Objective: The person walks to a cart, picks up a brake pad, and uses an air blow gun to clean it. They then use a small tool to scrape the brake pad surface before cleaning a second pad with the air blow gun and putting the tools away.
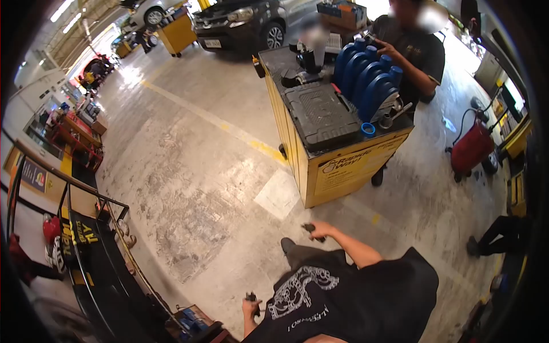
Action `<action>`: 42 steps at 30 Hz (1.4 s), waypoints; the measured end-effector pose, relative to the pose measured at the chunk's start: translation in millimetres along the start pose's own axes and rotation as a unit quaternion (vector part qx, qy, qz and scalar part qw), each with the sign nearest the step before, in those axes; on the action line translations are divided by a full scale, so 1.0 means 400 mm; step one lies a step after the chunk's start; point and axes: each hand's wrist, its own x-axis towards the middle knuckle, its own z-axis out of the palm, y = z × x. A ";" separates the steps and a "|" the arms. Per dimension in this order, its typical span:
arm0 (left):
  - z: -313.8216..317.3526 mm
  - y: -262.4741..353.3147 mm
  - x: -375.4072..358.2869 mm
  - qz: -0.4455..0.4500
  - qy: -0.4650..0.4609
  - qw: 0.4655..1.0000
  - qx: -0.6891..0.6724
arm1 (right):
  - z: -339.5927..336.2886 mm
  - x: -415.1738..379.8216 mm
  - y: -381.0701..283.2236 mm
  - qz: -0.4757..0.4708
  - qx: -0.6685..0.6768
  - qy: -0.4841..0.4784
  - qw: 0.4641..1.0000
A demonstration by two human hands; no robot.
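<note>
1. scuffed grey concrete floor [189, 171], crossed by a pale, yellow-marked line [223, 126].
2. yellow worktop cabinet [354, 176], upper right of centre.
3. dark vehicle [231, 35] at top centre.
4. black metal railing [98, 196], lower left.
5. light tubes [62, 10], upper left; bright daylight, upper right.

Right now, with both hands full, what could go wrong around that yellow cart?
The right hand, with its dark part, seems near the cart and could knock its corner. The blue bottles stand crowded together on top, so a bump might tip one. A co-worker stands right behind them; reaching in there could mean colliding arms.
</note>
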 end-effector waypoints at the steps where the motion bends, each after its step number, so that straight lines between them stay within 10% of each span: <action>1: -0.061 0.064 0.044 0.007 0.037 0.999 0.026 | -0.078 0.008 -0.143 0.023 0.029 -0.043 0.998; 11: -0.682 0.849 0.585 0.210 0.076 0.971 -0.082 | -0.668 0.309 -0.822 -0.226 0.110 0.253 0.934; 17: -0.949 1.556 0.704 0.420 0.003 0.907 0.017 | -0.940 0.395 -0.918 -0.089 0.203 0.425 0.878; 25: -0.905 2.423 0.615 0.736 -0.076 0.650 0.174 | -1.169 0.474 -0.864 0.091 0.129 0.616 0.772; 33: -0.586 2.735 0.598 0.857 -0.113 0.382 0.328 | -1.276 0.606 -0.829 0.353 0.102 0.590 0.718; 42: -0.473 2.773 0.638 0.898 -0.155 0.257 0.322 | -1.308 0.689 -0.823 0.491 0.029 0.583 0.647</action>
